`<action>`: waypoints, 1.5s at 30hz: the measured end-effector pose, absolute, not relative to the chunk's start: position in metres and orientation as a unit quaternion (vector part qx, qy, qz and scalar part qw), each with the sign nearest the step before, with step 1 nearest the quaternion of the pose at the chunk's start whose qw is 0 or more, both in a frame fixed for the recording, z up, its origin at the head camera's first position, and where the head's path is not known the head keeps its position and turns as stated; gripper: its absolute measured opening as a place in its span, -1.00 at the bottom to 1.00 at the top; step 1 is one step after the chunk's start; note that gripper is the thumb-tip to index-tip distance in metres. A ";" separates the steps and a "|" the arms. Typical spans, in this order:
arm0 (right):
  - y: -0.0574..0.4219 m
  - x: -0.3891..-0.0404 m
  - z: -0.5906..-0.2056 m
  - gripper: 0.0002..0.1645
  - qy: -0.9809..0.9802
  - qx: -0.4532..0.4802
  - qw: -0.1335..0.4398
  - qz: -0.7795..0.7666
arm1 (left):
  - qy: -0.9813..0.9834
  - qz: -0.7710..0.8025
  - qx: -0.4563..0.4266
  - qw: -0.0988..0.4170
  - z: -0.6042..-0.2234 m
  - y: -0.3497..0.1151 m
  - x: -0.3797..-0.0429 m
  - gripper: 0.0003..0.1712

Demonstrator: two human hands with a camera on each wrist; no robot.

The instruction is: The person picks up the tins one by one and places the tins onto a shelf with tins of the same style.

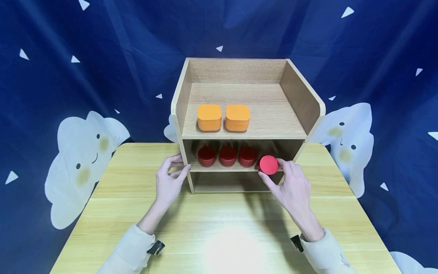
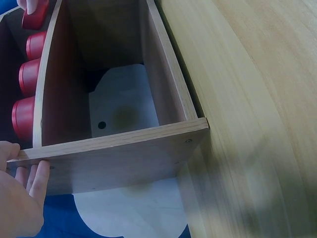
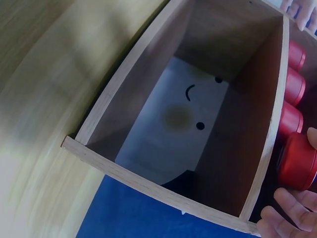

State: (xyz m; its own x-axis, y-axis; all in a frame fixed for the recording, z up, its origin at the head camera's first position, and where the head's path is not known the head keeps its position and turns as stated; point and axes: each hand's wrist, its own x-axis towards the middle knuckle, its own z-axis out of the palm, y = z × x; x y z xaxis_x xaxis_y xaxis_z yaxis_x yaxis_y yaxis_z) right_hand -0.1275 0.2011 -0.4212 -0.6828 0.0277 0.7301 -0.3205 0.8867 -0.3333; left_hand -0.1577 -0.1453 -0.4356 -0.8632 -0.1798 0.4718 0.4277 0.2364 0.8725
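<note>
Between thumb and fingers, my right hand (image 1: 292, 188) holds a round red tin (image 1: 268, 164) at the right end of the middle level of a small wooden shelf (image 1: 243, 137). The tin's lid is tilted toward the head camera. Left of it, three more red tins (image 1: 227, 156) stand in a row on the same level. My left hand (image 1: 169, 182) grips the shelf's left side panel near its front edge, thumb in front and fingers on the outer face. In the right wrist view, the held tin (image 3: 298, 162) is close beside the row.
Two orange lidded boxes (image 1: 209, 118) sit side by side on the top level. The shelf stands on a light wooden table (image 1: 143, 156) before a dark blue curtain (image 1: 239, 26) with cloud figures. Below the tins is a lower compartment (image 2: 119, 99), open through the back.
</note>
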 end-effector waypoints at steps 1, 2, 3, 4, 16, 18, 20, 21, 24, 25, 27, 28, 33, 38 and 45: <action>0.201 -0.128 -0.421 -0.26 -0.890 0.079 0.391 0.222 | -0.745 -0.613 -0.084 0.248 -0.435 -0.145 -0.158 -0.60; 0.200 -0.129 -0.421 -0.26 -0.889 0.076 0.393 0.220 | -0.745 -0.614 -0.084 0.249 -0.435 -0.146 -0.158 -0.59; 0.200 -0.129 -0.422 -0.25 -0.889 0.072 0.395 0.218 | -0.744 -0.614 -0.085 0.249 -0.435 -0.146 -0.157 -0.59; 0.199 -0.130 -0.422 -0.24 -0.890 0.067 0.396 0.215 | -0.744 -0.614 -0.085 0.249 -0.435 -0.146 -0.157 -0.59; 0.192 -0.135 -0.424 -0.23 -0.897 0.029 0.407 0.170 | -0.742 -0.616 -0.087 0.251 -0.436 -0.146 -0.157 -0.59; 0.191 -0.136 -0.424 -0.24 -0.897 0.027 0.409 0.166 | -0.743 -0.615 -0.087 0.251 -0.436 -0.146 -0.157 -0.59; 0.191 -0.137 -0.424 -0.25 -0.898 0.026 0.410 0.161 | -0.743 -0.614 -0.087 0.251 -0.437 -0.146 -0.157 -0.60; 0.190 -0.137 -0.424 -0.25 -0.898 0.026 0.411 0.158 | -0.743 -0.614 -0.086 0.251 -0.437 -0.146 -0.157 -0.60; 0.189 -0.138 -0.424 -0.24 -0.897 0.026 0.417 0.146 | -0.743 -0.614 -0.087 0.252 -0.436 -0.146 -0.158 -0.60; 0.189 -0.139 -0.424 -0.23 -0.897 0.026 0.419 0.142 | -0.743 -0.614 -0.087 0.253 -0.436 -0.145 -0.158 -0.60; 0.189 -0.140 -0.424 -0.23 -0.896 0.027 0.422 0.137 | -0.742 -0.614 -0.088 0.254 -0.436 -0.146 -0.158 -0.60; 0.188 -0.140 -0.424 -0.23 -0.895 0.028 0.423 0.137 | -0.742 -0.614 -0.089 0.254 -0.436 -0.146 -0.158 -0.59; 0.187 -0.142 -0.424 -0.24 -0.895 0.029 0.425 0.136 | -0.742 -0.614 -0.088 0.254 -0.435 -0.146 -0.158 -0.59; 0.186 -0.144 -0.423 -0.19 -0.901 0.019 0.412 0.136 | -0.741 -0.617 -0.088 0.250 -0.435 -0.145 -0.157 -0.59; 0.184 -0.147 -0.421 -0.16 -0.907 0.009 0.399 0.133 | -0.742 -0.616 -0.087 0.250 -0.436 -0.145 -0.158 -0.59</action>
State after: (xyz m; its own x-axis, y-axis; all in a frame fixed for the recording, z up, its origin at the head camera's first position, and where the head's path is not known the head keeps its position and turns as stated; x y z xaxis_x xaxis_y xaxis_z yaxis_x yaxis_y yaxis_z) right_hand -0.1470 0.1840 -0.4213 -0.6813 0.0907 0.7264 -0.1217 0.9645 -0.2346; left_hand -0.1575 -0.1453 -0.4358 -0.8603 -0.1779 0.4778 0.4368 0.2262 0.8707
